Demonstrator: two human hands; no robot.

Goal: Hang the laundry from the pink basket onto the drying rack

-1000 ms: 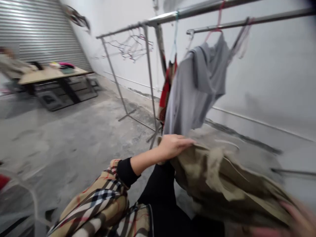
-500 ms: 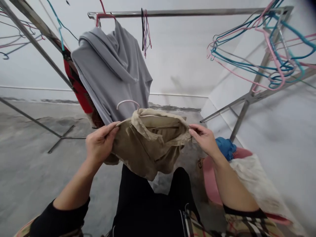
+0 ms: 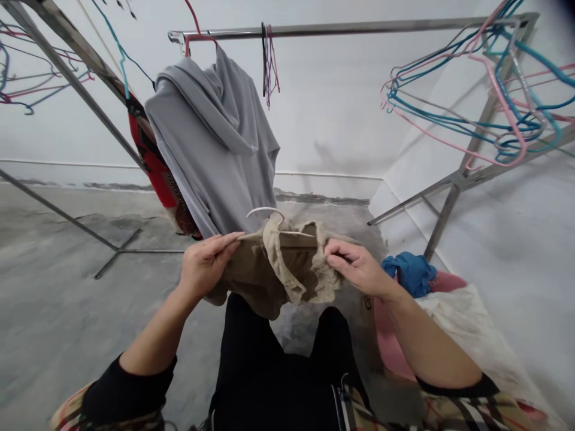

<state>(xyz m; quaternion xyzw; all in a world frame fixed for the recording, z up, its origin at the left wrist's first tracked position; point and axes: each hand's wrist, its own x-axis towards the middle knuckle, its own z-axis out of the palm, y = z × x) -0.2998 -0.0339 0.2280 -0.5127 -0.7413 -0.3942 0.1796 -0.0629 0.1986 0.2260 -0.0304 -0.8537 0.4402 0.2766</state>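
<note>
A beige garment (image 3: 283, 269) hangs between my two hands at waist height, with a pale pink wire hanger (image 3: 266, 212) poking out of its top edge. My left hand (image 3: 207, 263) pinches the garment's left side with fingers pressed together. My right hand (image 3: 354, 266) grips its right side, fingers curled into the cloth. Just behind it a grey hoodie (image 3: 215, 143) hangs on a red hanger from the steel rail (image 3: 359, 26).
A red patterned garment (image 3: 155, 173) hangs behind the hoodie. Several empty pink and blue hangers (image 3: 471, 102) crowd the rack at right. A pink basket (image 3: 395, 347) with blue cloth (image 3: 411, 272) and white fabric sits at lower right. Rack legs cross the concrete floor at left.
My view swung from the room to the rack a second ago. Since half a second ago my hands have drawn closer together, bunching the beige garment, and the hanger sits deeper in it.
</note>
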